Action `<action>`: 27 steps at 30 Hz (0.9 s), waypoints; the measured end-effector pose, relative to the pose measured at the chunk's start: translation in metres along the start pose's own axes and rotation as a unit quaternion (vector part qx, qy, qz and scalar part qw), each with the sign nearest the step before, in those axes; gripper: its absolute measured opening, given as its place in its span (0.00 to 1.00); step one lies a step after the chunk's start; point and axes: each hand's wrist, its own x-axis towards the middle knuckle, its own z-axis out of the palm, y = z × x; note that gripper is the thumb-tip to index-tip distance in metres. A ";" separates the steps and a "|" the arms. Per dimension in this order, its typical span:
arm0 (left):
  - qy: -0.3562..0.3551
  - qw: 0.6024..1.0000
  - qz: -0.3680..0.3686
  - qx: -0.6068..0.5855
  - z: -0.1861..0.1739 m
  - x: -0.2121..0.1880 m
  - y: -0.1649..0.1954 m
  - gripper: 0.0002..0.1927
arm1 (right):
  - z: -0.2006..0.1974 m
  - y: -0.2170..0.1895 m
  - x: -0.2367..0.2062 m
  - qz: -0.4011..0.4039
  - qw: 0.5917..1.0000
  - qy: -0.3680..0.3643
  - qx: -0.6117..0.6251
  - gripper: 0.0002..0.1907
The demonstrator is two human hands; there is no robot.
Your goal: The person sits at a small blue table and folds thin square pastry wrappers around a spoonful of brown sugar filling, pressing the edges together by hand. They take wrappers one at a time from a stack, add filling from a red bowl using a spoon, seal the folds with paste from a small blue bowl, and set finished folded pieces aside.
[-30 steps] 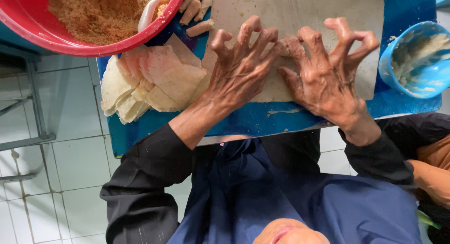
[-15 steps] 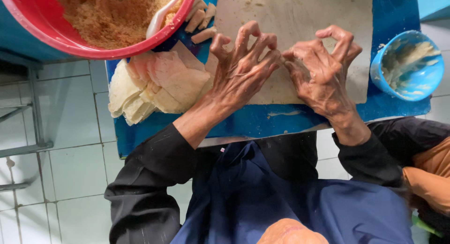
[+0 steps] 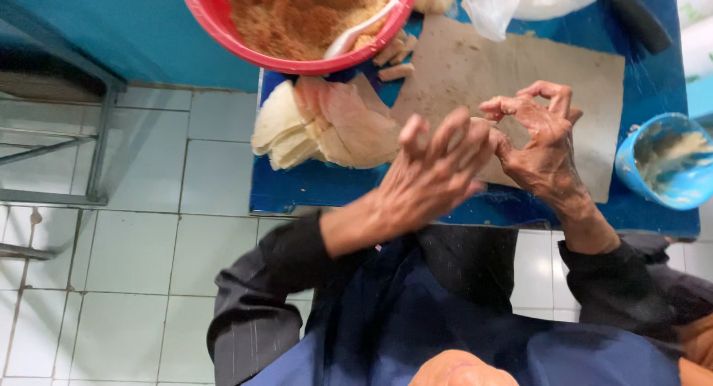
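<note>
Blue table (image 3: 312,189) beneath me, my left hand (image 3: 434,167) has lifted off the grey-brown board (image 3: 512,67), fingers loose and empty, while my right hand (image 3: 538,137) pinches something I cannot make out.

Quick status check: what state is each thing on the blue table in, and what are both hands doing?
Red bowl: holds brown crumbly filling, white spoon resting inside.
Wrapper stack: piled beside the board.
Board: flat, smeared.
Blue tub: partly filled with pale paste.
Left hand: raised, blurred, contents unclear.
Right hand: fingers curled, pinching over the board.
</note>
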 end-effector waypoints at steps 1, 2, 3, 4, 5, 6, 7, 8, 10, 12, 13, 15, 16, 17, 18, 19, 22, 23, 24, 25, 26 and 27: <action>-0.001 1.000 -0.006 -0.002 -0.011 -0.009 0.005 0.27 | 0.001 -0.003 0.009 -0.011 1.000 -0.001 -0.007 0.15; -0.004 1.000 -0.014 -0.006 -0.024 -0.022 0.008 0.25 | 0.005 -0.004 0.021 -0.020 1.000 -0.004 -0.013 0.12; -0.008 1.000 -0.025 -0.012 -0.036 -0.033 0.009 0.24 | 0.010 -0.005 0.033 -0.028 0.999 -0.010 -0.019 0.10; 0.011 0.999 -0.039 0.009 -0.045 -0.043 0.008 0.24 | 0.017 -0.005 0.045 -0.030 0.999 -0.015 -0.004 0.10; 0.031 0.998 -0.054 0.031 -0.056 -0.053 0.005 0.24 | 0.028 -0.003 0.060 -0.034 0.999 -0.019 0.011 0.10; 0.050 0.995 -0.068 0.054 -0.067 -0.062 -0.001 0.25 | 0.040 0.000 0.073 -0.038 0.999 -0.023 0.028 0.10; 0.057 0.992 -0.104 0.047 -0.076 -0.070 -0.008 0.25 | 0.051 0.003 0.085 -0.030 0.998 -0.018 0.049 0.10; 0.065 0.987 -0.139 0.038 -0.084 -0.077 -0.015 0.25 | 0.063 0.006 0.096 -0.022 0.997 -0.014 0.069 0.10; 0.090 0.976 -0.199 0.016 -0.097 -0.088 -0.036 0.26 | 0.082 0.009 0.115 -0.039 0.995 -0.004 0.092 0.11; 0.102 0.964 -0.245 -0.015 -0.103 -0.093 -0.049 0.28 | 0.088 0.008 0.128 -0.085 0.991 0.011 0.100 0.10; 0.104 0.960 -0.259 -0.037 -0.104 -0.094 -0.055 0.29 | 0.087 0.005 0.129 -0.116 0.992 0.029 0.049 0.09; 0.093 0.953 -0.286 -0.041 -0.104 -0.095 -0.061 0.30 | 0.078 -0.009 0.124 -0.166 0.985 0.042 -0.022 0.09; 0.080 0.951 -0.296 -0.023 -0.102 -0.094 -0.061 0.31 | 0.073 -0.020 0.120 -0.186 0.981 0.039 -0.041 0.08; 0.066 0.949 -0.308 -0.007 -0.101 -0.094 -0.060 0.32 | 0.067 -0.032 0.109 -0.192 0.981 0.016 -0.028 0.09; 0.063 0.952 -0.301 0.000 -0.101 -0.094 -0.058 0.31 | 0.065 -0.046 0.098 -0.197 0.980 -0.013 -0.030 0.12; 0.061 0.955 -0.289 0.005 -0.100 -0.094 -0.058 0.31 | 0.063 -0.061 0.087 -0.201 0.978 -0.042 -0.031 0.16; 0.039 0.961 -0.270 0.055 -0.100 -0.093 -0.059 0.23 | 0.072 -0.096 0.074 -0.194 0.976 -0.094 -0.035 0.24; 0.029 0.959 -0.271 0.077 -0.100 -0.094 -0.058 0.20 | 0.072 -0.101 0.073 -0.184 0.979 -0.091 0.000 0.20; 0.031 0.959 -0.269 0.081 -0.100 -0.094 -0.059 0.19 | 0.073 -0.104 0.073 -0.175 0.980 -0.088 0.036 0.15; 0.033 0.959 -0.268 0.085 -0.099 -0.094 -0.060 0.18 | 0.072 -0.104 0.074 -0.166 0.978 -0.101 0.071 0.14; 0.034 0.959 -0.267 0.090 -0.099 -0.094 -0.061 0.17 | 0.070 -0.101 0.077 -0.157 0.975 -0.114 0.107 0.13; 0.037 0.957 -0.272 0.098 -0.099 -0.094 -0.060 0.17 | 0.068 -0.096 0.079 -0.148 0.971 -0.125 0.142 0.13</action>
